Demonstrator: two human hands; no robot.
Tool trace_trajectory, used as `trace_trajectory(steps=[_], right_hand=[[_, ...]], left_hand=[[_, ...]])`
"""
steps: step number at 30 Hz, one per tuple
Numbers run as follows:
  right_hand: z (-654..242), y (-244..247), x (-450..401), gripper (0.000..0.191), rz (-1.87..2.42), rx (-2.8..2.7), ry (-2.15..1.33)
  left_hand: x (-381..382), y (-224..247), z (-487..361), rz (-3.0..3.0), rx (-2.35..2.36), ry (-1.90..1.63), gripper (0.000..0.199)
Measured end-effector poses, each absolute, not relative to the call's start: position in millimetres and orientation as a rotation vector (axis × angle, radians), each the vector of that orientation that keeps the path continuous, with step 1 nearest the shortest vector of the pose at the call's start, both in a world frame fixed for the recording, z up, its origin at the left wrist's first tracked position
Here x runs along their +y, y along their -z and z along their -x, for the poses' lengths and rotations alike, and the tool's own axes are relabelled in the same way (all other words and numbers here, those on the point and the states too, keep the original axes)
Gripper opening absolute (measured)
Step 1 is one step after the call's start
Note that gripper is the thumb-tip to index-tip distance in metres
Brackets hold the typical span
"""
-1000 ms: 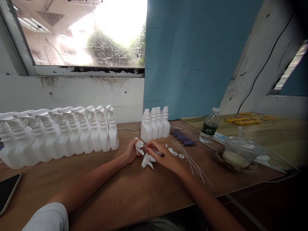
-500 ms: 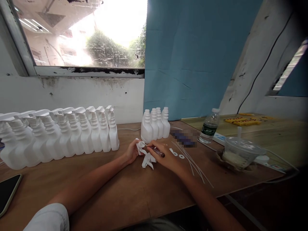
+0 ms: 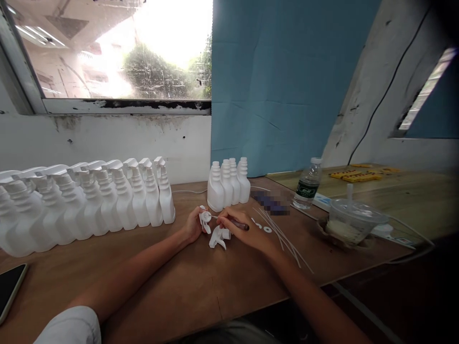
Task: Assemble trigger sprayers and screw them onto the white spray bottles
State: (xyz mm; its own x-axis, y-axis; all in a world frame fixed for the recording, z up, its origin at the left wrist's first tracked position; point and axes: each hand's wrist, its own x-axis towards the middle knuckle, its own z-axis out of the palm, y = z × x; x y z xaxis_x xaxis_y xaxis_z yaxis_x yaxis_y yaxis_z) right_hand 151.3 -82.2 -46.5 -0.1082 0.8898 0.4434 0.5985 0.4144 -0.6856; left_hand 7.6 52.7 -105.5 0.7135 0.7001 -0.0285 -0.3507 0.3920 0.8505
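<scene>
My left hand is closed around a white spray trigger head, its round opening turned to the right. In my right hand is a thin screwdriver-like tool with a brown handle. Its slim tip points left and reaches close to the opening of the trigger head; whether it touches is too small to tell. A second white trigger head lies on the brown table just below, between both hands. Two small white rings and several thin white tubes lie right of my right hand.
A long row of white spray bottles with trigger heads stands at the left. Several bottles without heads stand behind my hands. At right are a water bottle, a lidded plastic cup and a power strip. A phone lies at left.
The tool's tip has drawn back slightly to the right from the trigger head, so its shaft shows more. The whole view has shifted a little.
</scene>
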Motion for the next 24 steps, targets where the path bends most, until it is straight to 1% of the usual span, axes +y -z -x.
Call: trace_trajectory(steps=[16,20,24], right_hand=[[-151.4,43.0,-82.1,0.022,1.267,-1.801,-0.584],[-150.7,44.2,-81.9,0.023,1.236,-1.851,-0.58],[-149.0,45.8,-82.2,0.016,1.184,-1.926,-0.511]], left_hand=[[57.0,108.2,-5.9,-1.08,0.314,-0.56,0.018],[56.2,106.2,-5.1,-1.087,0.308,-0.482,0.022],[55.0,104.2,-5.3,-1.077,0.318,-0.465,0.03]])
